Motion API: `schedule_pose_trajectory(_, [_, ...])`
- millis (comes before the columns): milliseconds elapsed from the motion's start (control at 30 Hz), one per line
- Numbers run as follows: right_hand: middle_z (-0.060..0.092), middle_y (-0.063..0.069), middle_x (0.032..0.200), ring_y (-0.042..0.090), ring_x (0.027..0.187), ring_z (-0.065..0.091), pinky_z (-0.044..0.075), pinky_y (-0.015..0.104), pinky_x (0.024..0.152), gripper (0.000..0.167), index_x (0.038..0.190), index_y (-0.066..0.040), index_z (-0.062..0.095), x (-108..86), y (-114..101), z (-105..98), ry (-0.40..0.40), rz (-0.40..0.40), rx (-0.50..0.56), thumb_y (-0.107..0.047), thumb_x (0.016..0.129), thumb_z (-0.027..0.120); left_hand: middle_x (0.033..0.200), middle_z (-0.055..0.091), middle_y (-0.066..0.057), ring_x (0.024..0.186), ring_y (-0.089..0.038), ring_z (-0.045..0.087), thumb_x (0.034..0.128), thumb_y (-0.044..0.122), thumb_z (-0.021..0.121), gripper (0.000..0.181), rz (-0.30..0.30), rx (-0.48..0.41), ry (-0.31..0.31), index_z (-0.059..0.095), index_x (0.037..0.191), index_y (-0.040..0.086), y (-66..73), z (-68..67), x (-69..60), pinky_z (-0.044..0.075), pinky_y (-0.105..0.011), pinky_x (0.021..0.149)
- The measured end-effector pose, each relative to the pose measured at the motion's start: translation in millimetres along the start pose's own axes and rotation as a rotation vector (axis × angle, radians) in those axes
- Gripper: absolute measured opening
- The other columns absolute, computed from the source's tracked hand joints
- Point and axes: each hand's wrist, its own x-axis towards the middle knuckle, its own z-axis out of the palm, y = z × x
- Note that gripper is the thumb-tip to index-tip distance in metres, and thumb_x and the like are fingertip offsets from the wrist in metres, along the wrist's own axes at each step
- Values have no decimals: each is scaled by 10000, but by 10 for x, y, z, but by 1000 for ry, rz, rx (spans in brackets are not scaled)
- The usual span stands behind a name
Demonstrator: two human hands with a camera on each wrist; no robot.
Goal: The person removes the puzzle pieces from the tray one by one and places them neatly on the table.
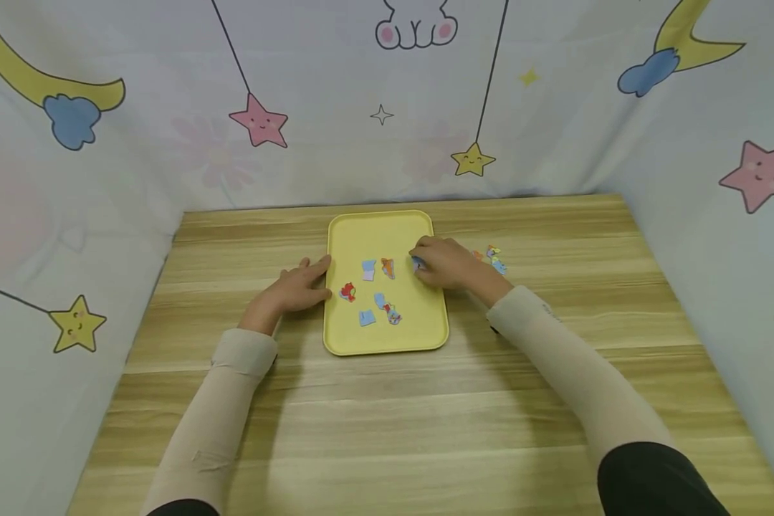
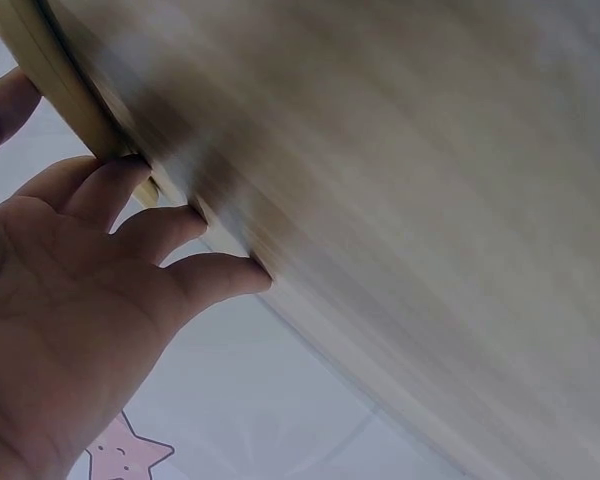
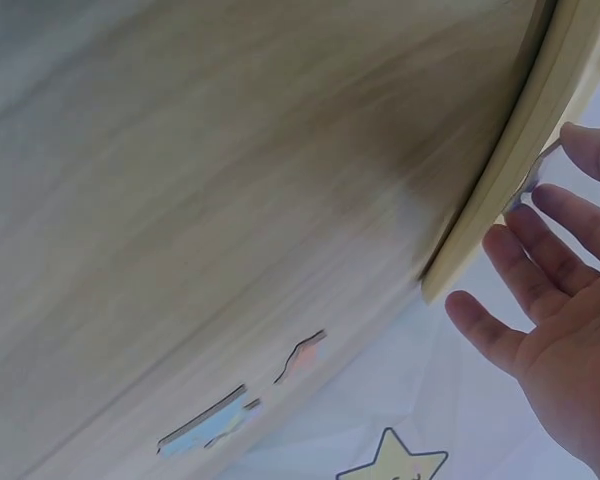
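Note:
A yellow tray (image 1: 413,337) lies on the wooden table with several small puzzle pieces on it, among them a red one (image 1: 348,292), an orange one (image 1: 388,268) and a plain blue one (image 1: 367,317). My left hand (image 1: 297,287) touches the tray's left edge, its fingers spread; in the left wrist view the hand (image 2: 90,270) rests by the rim. Over the tray's right side, my right hand (image 1: 448,264) pinches a bluish piece (image 1: 418,263). The right wrist view shows this hand (image 3: 570,270) holding the piece (image 3: 528,185) between thumb and fingers above the rim.
Right of the tray, several more pieces (image 1: 497,265) lie on the table (image 1: 555,244), partly behind my right hand. They also show in the right wrist view as a blue piece (image 3: 202,420) and a pinkish one (image 3: 302,357). A printed cloth stands behind and beside the table.

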Motion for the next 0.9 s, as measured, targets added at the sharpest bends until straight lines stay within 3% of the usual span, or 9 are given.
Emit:
schedule_pose_trajectory(333, [621, 184, 1341, 321, 1185, 602, 486, 534, 1024, 411, 1391, 21, 647, -111, 152, -68, 9, 19, 47, -174, 1031, 607, 1750, 142, -150, 1600, -466, 5, 1053, 298, 574, 804, -12, 5, -6, 143, 1694, 74, 20, -29, 20, -61, -753, 1198])
schedule_pose_trajectory(533, [640, 194, 1296, 326, 1134, 624, 512, 504, 982, 364, 1318, 22, 678, -134, 217, -69, 29, 2, 36, -150, 1004, 613, 1751, 140, -144, 1600, -462, 6, 1054, 294, 574, 800, -16, 0, -5, 146, 1694, 76, 29, -33, 19, -64, -746, 1203])
schedule_pose_trajectory(900, [635, 199, 1302, 306, 1081, 627, 524, 478, 943, 365, 1325, 38, 674, -228, 293, -139, 26, 22, 40, -147, 1015, 619, 1750, 144, -149, 1600, -466, 10, 1052, 286, 574, 800, -14, 2, -2, 147, 1694, 74, 32, -9, 39, -54, -757, 1198])
